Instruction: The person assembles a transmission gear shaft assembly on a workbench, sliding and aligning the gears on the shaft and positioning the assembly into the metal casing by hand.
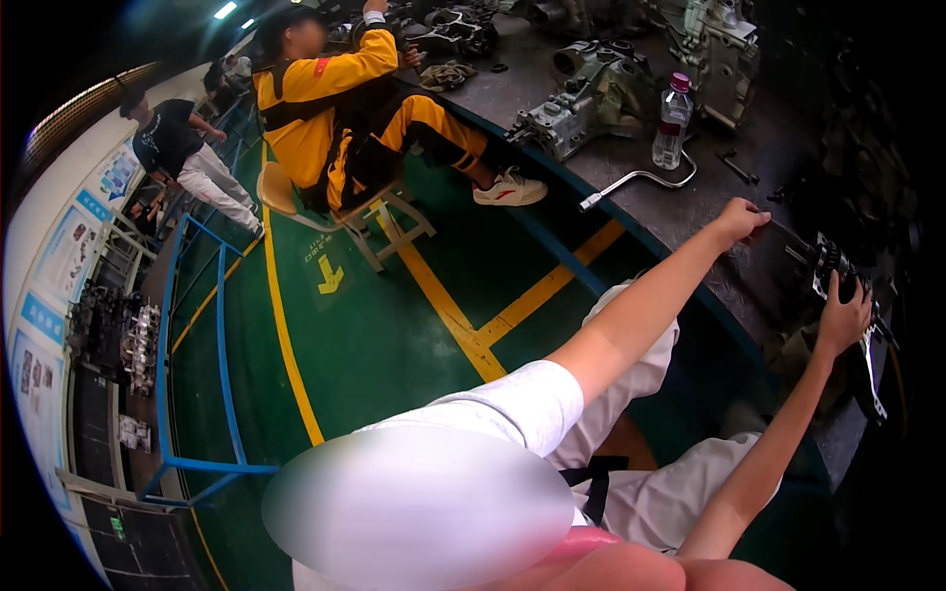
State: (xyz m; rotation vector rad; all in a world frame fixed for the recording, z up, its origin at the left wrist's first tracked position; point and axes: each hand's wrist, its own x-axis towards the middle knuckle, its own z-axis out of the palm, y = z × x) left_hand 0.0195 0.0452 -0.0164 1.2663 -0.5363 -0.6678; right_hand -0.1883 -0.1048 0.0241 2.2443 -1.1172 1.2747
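My left hand (739,223) reaches over the dark metal workbench (709,187), its fingers closed in a pinch. Whatever may be between the fingertips is too small to make out. Farther right, my right hand (847,313) is closed around a dark metal gear assembly (831,258) on the bench, with the thumb and fingers against its side. Beneath that hand hangs a light-coloured, narrow metal piece (873,379), whose link to the assembly is unclear. Beyond my left hand lie a bent chrome socket-wrench handle (641,177) and a small dark bolt-like part (737,167).
A clear bottle with a pink cap (673,123) stands near metal gearbox housings (591,98). A person in a yellow-black work suit (335,89) sits on a wooden stool (379,231) at the bench's far left. Blue railings (222,345) and another person (177,148) are farther left.
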